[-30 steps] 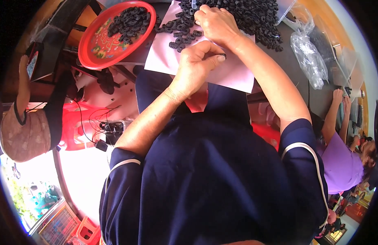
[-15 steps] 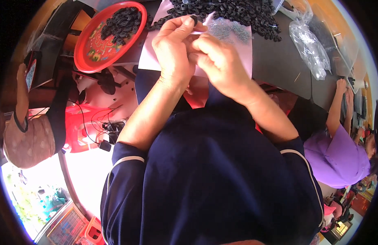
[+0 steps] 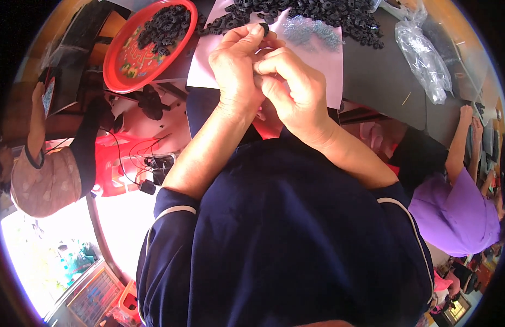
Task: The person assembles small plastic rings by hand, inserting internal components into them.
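Between thumb and fingers, my left hand (image 3: 236,68) pinches a small black plastic part (image 3: 264,29). My right hand (image 3: 301,90) is closed against the left palm, thumb and forefinger together; whatever lies in that pinch is hidden. Both hands are raised over a pale pink sheet (image 3: 202,71) at the table's near edge. Just beyond the fingers is a heap of tiny translucent bluish pieces (image 3: 312,35), too small to name. A large pile of similar black parts (image 3: 331,13) spreads along the far side.
At the left, a red plastic tray (image 3: 117,79) carries more black parts (image 3: 165,27). A crumpled clear plastic bag (image 3: 421,60) lies right on the dark table (image 3: 375,82). One person in purple (image 3: 454,212) sits at the right, another in a brown top (image 3: 45,185) at the left.
The surroundings have shifted slightly rightward in the picture. My hands stay together in nearly the same pose, the left one still gripping the black part.
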{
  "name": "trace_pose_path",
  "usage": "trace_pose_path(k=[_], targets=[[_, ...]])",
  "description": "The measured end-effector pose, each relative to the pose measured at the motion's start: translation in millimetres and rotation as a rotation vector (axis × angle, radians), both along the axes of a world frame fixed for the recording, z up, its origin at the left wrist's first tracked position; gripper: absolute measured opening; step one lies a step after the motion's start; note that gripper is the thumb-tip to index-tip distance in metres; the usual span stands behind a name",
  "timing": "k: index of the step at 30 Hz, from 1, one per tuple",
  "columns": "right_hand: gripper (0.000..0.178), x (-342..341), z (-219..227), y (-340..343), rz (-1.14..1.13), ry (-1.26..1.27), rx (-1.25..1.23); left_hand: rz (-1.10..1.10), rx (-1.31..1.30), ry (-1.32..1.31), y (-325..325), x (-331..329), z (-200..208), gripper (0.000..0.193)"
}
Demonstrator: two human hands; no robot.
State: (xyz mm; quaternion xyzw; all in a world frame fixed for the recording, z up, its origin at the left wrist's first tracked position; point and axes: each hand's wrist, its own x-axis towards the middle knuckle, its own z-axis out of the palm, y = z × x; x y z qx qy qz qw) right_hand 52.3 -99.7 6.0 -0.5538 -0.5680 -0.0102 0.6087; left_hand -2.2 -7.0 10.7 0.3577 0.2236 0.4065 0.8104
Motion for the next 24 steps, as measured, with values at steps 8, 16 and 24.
trace_pose_path(k=[8,16,24], targets=[[0.011,47.3,19.7,-10.1,0.044,0.153,-0.220,-0.082,0.232,0.044,1.2,-5.8,-16.8,0.016],[0.015,72.9,31.8,-1.6,0.178,0.427,-0.393,-0.254,0.267,0.197,6.3,-12.6,-9.7,0.022],[0.015,79.3,28.3,1.9,0.279,0.529,-0.450,-0.267,0.257,0.190,7.0,-13.7,-7.8,0.020]])
